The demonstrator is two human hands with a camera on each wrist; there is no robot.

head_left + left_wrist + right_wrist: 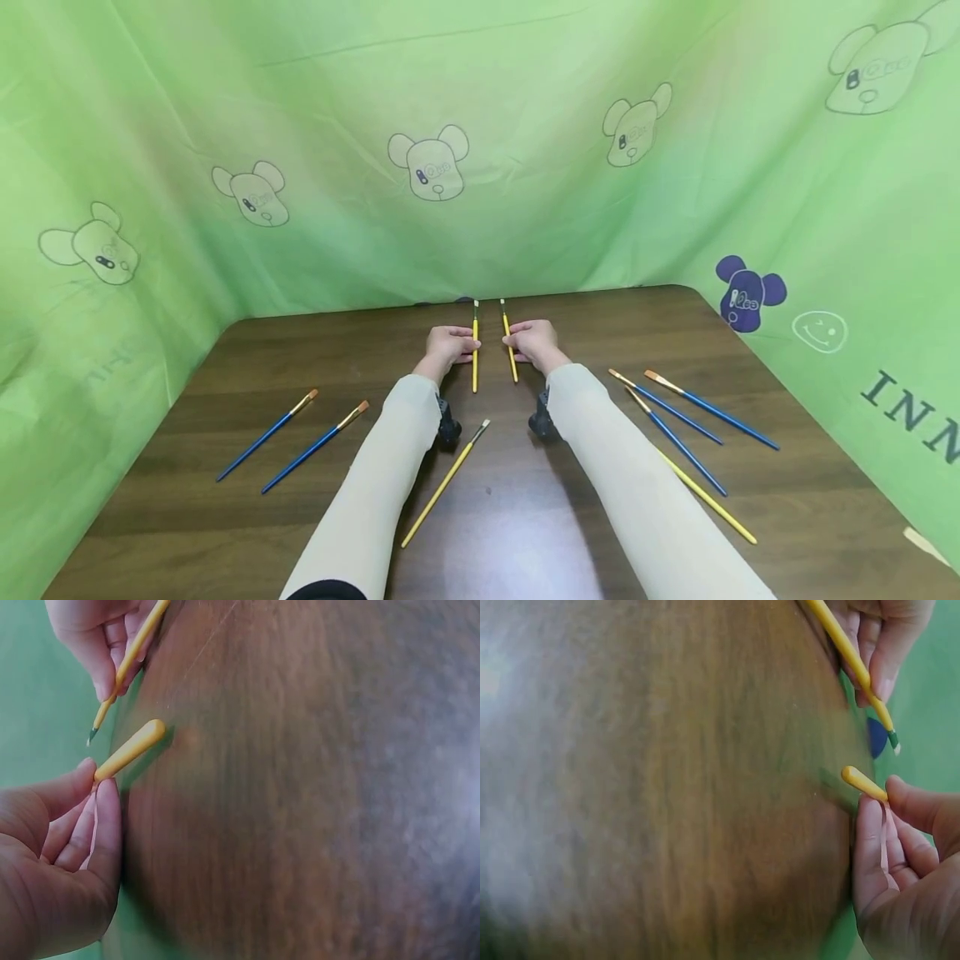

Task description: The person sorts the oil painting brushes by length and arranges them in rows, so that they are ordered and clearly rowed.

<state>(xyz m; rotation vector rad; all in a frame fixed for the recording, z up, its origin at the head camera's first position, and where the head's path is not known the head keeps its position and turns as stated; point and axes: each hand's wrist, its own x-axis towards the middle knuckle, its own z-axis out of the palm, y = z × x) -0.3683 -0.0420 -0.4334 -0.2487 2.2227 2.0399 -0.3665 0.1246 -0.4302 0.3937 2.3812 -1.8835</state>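
Observation:
Near the table's far edge, my left hand point(448, 345) pinches a yellow brush point(475, 367) between thumb and fingers, its bristles pointing away. Just right of it, my right hand point(534, 340) pinches another yellow brush point(512, 364), slightly tilted, bristles also away. A small gap separates the two brushes. In the left wrist view, the handle end of the left yellow brush point(135, 748) sticks out from the thumb and fingertips of my left hand point(67, 862). The right wrist view shows the handle end of the right yellow brush point(862, 782) at the fingertips of my right hand point(907, 855).
A yellow brush point(444, 490) lies between my forearms. Two blue brushes point(262, 439) point(311, 450) lie at the left. Several blue brushes point(720, 414) and a yellow one point(712, 502) lie at the right, the latter partly behind my sleeve. Green cloth point(337, 258) hangs behind the table point(585, 317).

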